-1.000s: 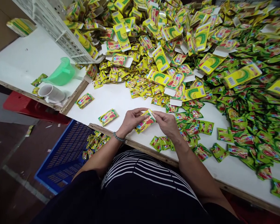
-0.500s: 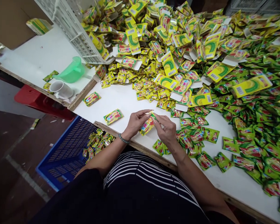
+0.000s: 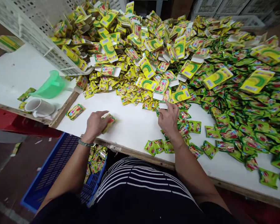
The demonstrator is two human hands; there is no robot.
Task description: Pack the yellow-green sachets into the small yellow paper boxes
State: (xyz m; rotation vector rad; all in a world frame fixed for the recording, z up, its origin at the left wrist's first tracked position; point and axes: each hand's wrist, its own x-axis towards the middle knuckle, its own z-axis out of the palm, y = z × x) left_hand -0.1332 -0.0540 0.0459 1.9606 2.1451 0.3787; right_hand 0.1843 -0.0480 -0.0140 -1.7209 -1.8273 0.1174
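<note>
On the left of the white table, my left hand (image 3: 96,124) has its fingers over a small yellow-green box (image 3: 109,122), which is blurred by motion. Another such box (image 3: 76,111) lies flat farther left. My right hand (image 3: 169,118) is at the near edge of the big pile, its index finger stretched forward by the white flap of an open box (image 3: 162,105). Whether its other fingers pinch anything is unclear. Small yellow sachets (image 3: 130,90) are heaped beyond my hands, and green sachets (image 3: 228,133) spread to the right.
A white plastic crate (image 3: 49,49) leans at the back left. Near it are a green scoop (image 3: 51,85) and a white mug (image 3: 40,107). Below the table's wooden edge stands a blue basket (image 3: 52,168) with packets inside. A red stool (image 3: 11,123) is at far left.
My hands have separated: the left moved left with the box both were holding, and the right reached forward to the pile. The view has shifted right.
</note>
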